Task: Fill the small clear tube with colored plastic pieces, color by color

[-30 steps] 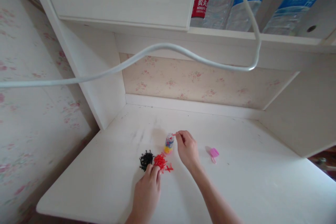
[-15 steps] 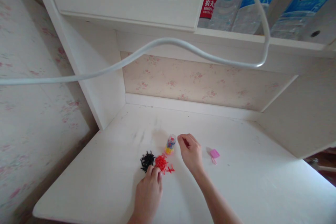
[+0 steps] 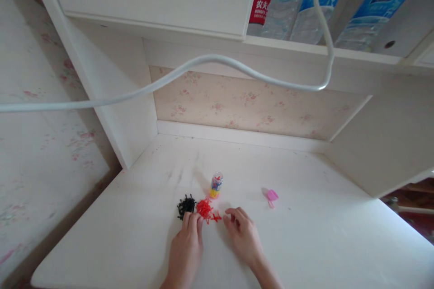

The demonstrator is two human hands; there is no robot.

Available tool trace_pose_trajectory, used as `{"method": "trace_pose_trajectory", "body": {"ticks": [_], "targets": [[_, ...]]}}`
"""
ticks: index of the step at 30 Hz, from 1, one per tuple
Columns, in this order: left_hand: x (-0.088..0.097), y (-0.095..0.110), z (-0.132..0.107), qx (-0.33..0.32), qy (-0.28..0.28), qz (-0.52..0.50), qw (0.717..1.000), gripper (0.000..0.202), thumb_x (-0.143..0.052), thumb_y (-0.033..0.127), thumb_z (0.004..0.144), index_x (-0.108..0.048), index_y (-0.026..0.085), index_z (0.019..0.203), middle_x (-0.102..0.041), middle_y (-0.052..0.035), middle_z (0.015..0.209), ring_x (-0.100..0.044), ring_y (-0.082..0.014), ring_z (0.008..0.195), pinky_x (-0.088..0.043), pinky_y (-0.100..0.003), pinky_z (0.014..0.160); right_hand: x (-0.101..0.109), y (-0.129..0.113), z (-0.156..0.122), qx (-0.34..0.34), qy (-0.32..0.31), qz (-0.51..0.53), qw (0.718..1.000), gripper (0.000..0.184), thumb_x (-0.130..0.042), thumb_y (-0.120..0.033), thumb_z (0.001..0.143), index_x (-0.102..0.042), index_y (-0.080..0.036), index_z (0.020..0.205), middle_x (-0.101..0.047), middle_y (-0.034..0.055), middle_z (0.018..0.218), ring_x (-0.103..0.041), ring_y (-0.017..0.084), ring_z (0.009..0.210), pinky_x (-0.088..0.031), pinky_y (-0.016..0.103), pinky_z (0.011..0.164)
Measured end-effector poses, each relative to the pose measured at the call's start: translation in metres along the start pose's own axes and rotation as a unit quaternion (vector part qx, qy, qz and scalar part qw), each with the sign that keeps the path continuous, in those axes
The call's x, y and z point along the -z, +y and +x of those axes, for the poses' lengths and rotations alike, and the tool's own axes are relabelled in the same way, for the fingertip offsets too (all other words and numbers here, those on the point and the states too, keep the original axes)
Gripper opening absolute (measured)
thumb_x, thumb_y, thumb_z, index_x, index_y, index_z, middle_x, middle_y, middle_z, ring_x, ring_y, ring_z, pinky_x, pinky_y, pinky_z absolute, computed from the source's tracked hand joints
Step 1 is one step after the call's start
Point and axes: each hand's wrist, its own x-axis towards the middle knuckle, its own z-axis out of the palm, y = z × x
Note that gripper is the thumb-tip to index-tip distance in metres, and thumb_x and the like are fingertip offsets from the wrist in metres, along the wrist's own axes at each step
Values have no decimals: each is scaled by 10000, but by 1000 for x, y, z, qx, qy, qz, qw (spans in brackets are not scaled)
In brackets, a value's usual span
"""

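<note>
A small clear tube (image 3: 216, 184) with coloured pieces inside stands upright on the white desk (image 3: 305, 235). In front of it lie a pile of small red pieces (image 3: 205, 208) and a pile of black pieces (image 3: 185, 205). My left hand (image 3: 187, 246) rests on the desk with its fingertips between the two piles, fingers together and flat. My right hand (image 3: 243, 235) lies just right of the red pile, fingers curled down toward the loose red pieces. I cannot make out whether its fingers hold anything.
A pink cap (image 3: 271, 196) lies on the desk to the right of the tube. A white cable (image 3: 210, 59) hangs across the view. Water bottles (image 3: 298, 0) stand on the shelf above. A cabinet side panel (image 3: 122, 99) rises at left.
My right hand has drawn back from the tube's mouth and come down beside the red pile. My left hand stayed at the piles.
</note>
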Motion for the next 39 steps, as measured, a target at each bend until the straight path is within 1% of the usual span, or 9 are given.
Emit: {"method": "trace_pose_trajectory", "body": {"ticks": [2,4,7,10,13,22,31,36,39], "targets": [[0,0,0,0,0,-4,1000,216,-292,264,970,-501,211,960,-593,-31,891,-656,-125,681,-475,-206,503,-3,2,-12,23,-28,-50,998,219,-492,-343,877,-664,-259,983,-633,24,833,-585,172,770,-419,272,726],[0,1,0,3,-6,-6,1000,209,-294,255,968,-498,212,944,-591,-28,875,-653,-124,672,-470,-205,500,-5,1,-16,40,-32,-92,994,244,-504,-323,867,-657,-284,1054,-649,36,902,-595,199,859,-407,302,798],[1,1,-1,9,-8,-7,1000,214,-288,247,968,-496,215,933,-591,-29,873,-655,-128,687,-470,-208,506,-8,-1,-12,41,-30,-127,991,281,-470,-316,888,-643,-303,1109,-654,41,895,-604,200,842,-407,306,769],[2,2,-1,15,-7,-14,1000,221,-280,255,970,-495,213,944,-598,-37,897,-658,-136,715,-483,-216,534,-9,-1,-9,48,-32,-137,989,265,-429,-328,915,-681,-304,994,-647,31,824,-606,185,795,-401,291,722],[3,2,-1,22,-17,-15,999,227,-277,269,971,-495,210,952,-599,-39,908,-660,-142,737,-489,-222,556,-9,1,-10,49,-24,-128,990,305,-393,-322,936,-688,-275,876,-641,29,808,-607,173,775,-398,281,720],[3,3,-1,27,-30,-13,999,256,-265,303,975,-501,210,941,-600,-32,906,-661,-141,757,-487,-219,579,-11,13,-16,21,23,-61,998,388,-324,-386,968,-681,-238,936,-631,44,811,-595,160,739,-420,255,708],[2,3,0,30,-33,-10,999,264,-263,304,973,-493,207,890,-598,-38,863,-655,-157,747,-475,-238,575,-12,15,-16,-9,60,-34,998,411,-312,-431,962,-604,-228,756,-593,27,747,-575,150,688,-412,229,647],[2,0,1,36,-9,-78,996,282,-295,338,962,-512,213,832,-596,-32,801,-638,-160,740,-487,-254,630,-12,14,-16,-15,73,-30,997,421,-306,-441,961,-580,-235,716,-586,21,722,-569,148,658,-405,228,624],[9,2,9,48,6,-144,988,288,-325,365,950,-544,208,849,-612,-41,816,-629,-162,767,-498,-266,676,-12,13,-16,-22,76,-31,996,413,-324,-437,956,-578,-237,698,-583,16,713,-564,144,643,-400,227,609]]}}
